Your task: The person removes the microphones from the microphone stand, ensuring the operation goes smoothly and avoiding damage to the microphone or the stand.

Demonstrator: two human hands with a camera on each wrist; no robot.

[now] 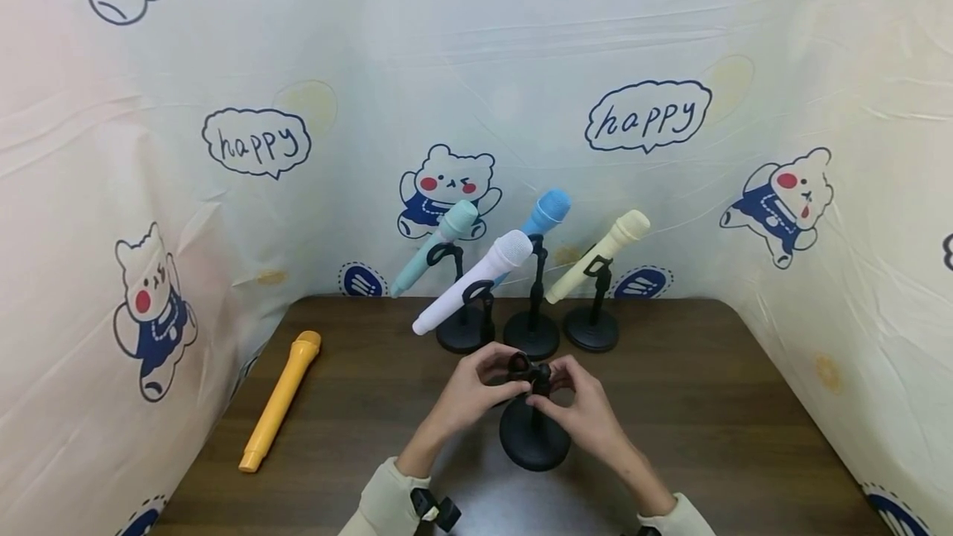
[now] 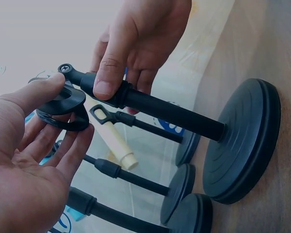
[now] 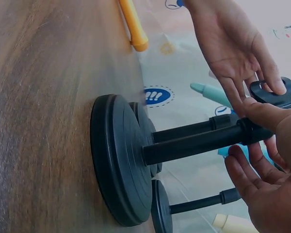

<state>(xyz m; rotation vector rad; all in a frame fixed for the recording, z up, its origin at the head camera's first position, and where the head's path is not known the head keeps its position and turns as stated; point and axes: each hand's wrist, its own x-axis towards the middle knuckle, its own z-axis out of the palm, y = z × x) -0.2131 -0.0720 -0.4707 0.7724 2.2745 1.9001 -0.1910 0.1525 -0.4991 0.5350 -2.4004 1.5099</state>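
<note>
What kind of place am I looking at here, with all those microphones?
Probably a small staged tabletop booth, not a real studio. A cartoon bear "happy" cloth backdrop wraps round a dark wooden table, toy-like coloured microphones sit on desk stands, and two hands work on an empty black stand.

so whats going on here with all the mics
A person is working on an empty black desk microphone stand at the front of the wooden table. The right hand pinches the top of its pole, while the left hand holds the stand's black clip at the tip. Behind it, four more stands carry toy microphones: mint, white, blue and cream. An orange microphone lies flat at the table's left, untouched.
</note>
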